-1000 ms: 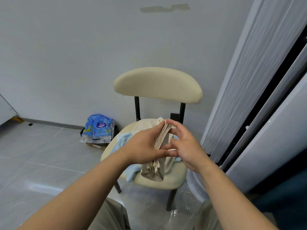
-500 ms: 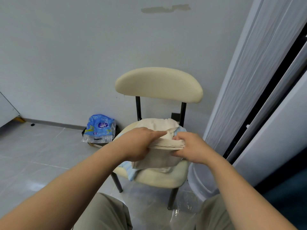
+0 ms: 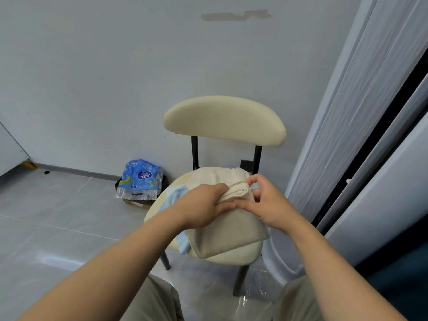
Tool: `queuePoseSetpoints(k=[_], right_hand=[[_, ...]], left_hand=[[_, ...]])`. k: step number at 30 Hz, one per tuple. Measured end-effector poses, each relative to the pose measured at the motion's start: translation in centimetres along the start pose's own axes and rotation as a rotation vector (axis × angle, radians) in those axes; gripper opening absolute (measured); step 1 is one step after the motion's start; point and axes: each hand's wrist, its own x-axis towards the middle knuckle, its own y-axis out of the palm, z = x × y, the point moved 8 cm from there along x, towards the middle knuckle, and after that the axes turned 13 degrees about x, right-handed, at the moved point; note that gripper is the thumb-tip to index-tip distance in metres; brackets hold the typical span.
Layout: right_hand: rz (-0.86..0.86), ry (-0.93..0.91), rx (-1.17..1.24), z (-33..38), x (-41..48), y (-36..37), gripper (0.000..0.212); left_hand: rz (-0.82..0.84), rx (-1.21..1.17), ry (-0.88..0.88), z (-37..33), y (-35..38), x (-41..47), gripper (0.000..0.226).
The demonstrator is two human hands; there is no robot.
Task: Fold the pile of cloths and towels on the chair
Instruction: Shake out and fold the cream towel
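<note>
We are leaning over the chair [image 3: 224, 119], which is standing against the grey wall [image 3: 115, 77], and both our hands are meeting above its seat. Our left hand [image 3: 203, 210] is curling over the folded beige cloth [image 3: 231, 236], fingers wrapping its bunched top edge and thumb lying along the near side. Our right hand [image 3: 272, 208] is pressing in from the other side, thumb and forefinger closing round the rolled end of that same top edge, while its lower fingers are touching our left thumb. The two hands are together, both clamping the one cloth.

The rest of the beige cloth is hanging down in a flat panel over the front right part of the seat, its lower hem reaching the seat's front edge. Behind it, a cream towel [image 3: 217, 177] is lying heaped at the back edge of the seat. A light blue cloth [image 3: 176, 196] is showing along the seat's left edge and drooping over the front.

A blue packet [image 3: 139, 179] is sitting low by the wall, left of the chair, on the grey floor [image 3: 58, 216].
</note>
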Motion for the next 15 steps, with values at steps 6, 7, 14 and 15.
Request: queuePoseSetpoints(k=[6, 7, 14, 15], right_hand=[[-0.025, 0.019, 0.126, -2.5, -1.6, -1.6, 0.033], [-0.027, 0.041, 0.179, -3.1, -1.9, -1.8, 0.034], [0.064, 0.108, 0.211, -3.9, -2.8, -0.7, 0.068], [0.064, 0.099, 0.225, -3.8, -3.0, -0.7, 0.070]], left_hand=[[-0.132, -0.193, -0.099, 2.3, -2.4, 0.5, 0.023], [-0.147, -0.206, -0.108, 2.6, -2.8, 0.6, 0.024], [-0.181, -0.261, -0.127, 3.9, -4.3, 1.1, 0.039], [-0.176, -0.248, -0.130, 4.2, -4.4, 1.1, 0.040]])
